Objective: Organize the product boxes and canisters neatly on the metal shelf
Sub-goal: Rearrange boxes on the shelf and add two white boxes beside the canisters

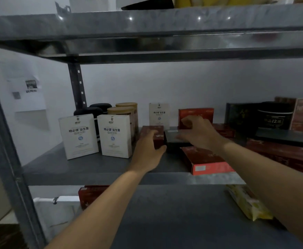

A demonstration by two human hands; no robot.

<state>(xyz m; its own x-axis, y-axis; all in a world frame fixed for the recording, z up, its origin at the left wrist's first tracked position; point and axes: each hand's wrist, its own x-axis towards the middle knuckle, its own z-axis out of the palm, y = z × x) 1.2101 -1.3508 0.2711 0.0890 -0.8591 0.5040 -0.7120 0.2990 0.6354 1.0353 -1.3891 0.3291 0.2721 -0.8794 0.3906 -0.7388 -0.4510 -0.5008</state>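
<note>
dim, bluish | glare specks on upper shelf (pixel 147 22) | edges bowed, perhaps motion-blurred

On the grey metal shelf (pixel 71 168), two upright white cartons (pixel 78 136) are stood side by side at the left. Tan-lidded cylindrical canisters (pixel 122 111) and black-lidded canisters (pixel 88 111) are set just behind them. An upright dark red box (pixel 151 131) is gripped by the left hand (pixel 147 150) beside a small black box (pixel 174 146), on which the right hand (pixel 199 133) is rested. A flat red box (pixel 206 161) is laid at the front edge.
</note>
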